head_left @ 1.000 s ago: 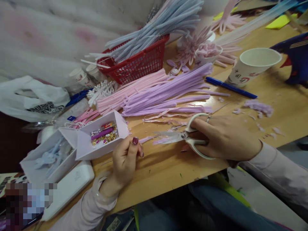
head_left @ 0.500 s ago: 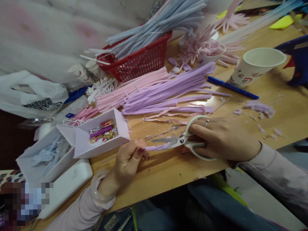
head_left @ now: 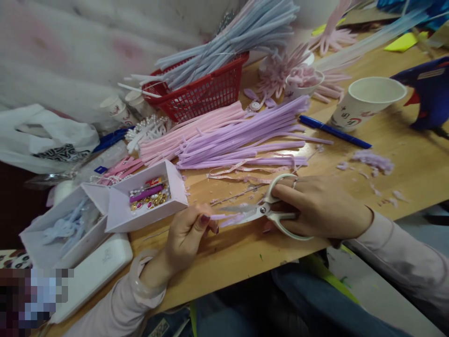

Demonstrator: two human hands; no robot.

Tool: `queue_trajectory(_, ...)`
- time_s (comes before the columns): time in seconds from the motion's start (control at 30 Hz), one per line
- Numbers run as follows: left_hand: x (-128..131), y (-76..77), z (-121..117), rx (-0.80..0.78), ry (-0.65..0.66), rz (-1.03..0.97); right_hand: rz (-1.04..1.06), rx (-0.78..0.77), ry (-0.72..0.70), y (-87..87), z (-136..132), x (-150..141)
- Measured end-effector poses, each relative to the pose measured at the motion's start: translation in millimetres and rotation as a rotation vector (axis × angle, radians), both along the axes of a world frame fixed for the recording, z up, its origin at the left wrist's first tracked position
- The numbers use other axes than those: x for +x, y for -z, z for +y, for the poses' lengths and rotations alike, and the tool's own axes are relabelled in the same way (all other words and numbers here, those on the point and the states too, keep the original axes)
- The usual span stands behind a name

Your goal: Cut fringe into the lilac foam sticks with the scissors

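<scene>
My left hand (head_left: 189,234) pinches the end of a short purple pipe cleaner (head_left: 229,218), which points right. Through the handles of white-handled scissors (head_left: 263,210) go the fingers of my right hand (head_left: 312,206). Their parted blades reach left along the pipe cleaner, with purple fuzz at the lower blade. Behind them a pink tape measure (head_left: 242,166) lies loosely looped. Beyond it rests a bundle of purple pipe cleaners (head_left: 242,133), beside a pink bundle (head_left: 196,128).
A red basket (head_left: 206,91) holds blue-grey pipe cleaners. Left are an open white box (head_left: 175,187) of beads, another box (head_left: 31,238) and a white power bank (head_left: 94,276). A paper cup (head_left: 365,105), blue pen (head_left: 333,131), purple fluff (head_left: 375,161) and blue glue gun (head_left: 428,93) lie right.
The scissor blades have opened wider around the pipe cleaner, and a strip of purple fuzz now hangs below it. The whole view has shifted slightly; my left hand keeps its pinch.
</scene>
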State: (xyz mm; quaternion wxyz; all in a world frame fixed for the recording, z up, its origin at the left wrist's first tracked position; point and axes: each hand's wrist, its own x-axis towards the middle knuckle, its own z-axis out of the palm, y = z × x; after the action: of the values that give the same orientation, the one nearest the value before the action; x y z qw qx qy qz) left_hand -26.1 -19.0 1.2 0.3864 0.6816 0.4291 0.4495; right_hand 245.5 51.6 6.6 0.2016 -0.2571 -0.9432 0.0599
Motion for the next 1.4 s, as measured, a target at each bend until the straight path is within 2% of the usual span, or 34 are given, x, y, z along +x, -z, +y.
queue_trajectory(0.3,-1,1.5,-1,-0.029,-0.028,0.039,0.055,0.008,-0.007,12.3,-1,3)
queue_trajectory(0.7,2,-3.2,0,0.000,-0.011,0.037,0.075,0.000,0.010,2.6,-2,-1)
queue_trajectory(0.93,1,-0.4,-2,-0.021,-0.020,0.064,0.084,0.046,-0.010,5.7,-3,0)
queue_trajectory(1.23,2,-1.6,-1,-0.012,-0.016,0.043,0.071,0.017,0.002,3.5,-2,0)
queue_trajectory(1.4,0,2.7,-2,-0.032,-0.006,0.026,0.138,0.023,-0.005,12.3,-3,1)
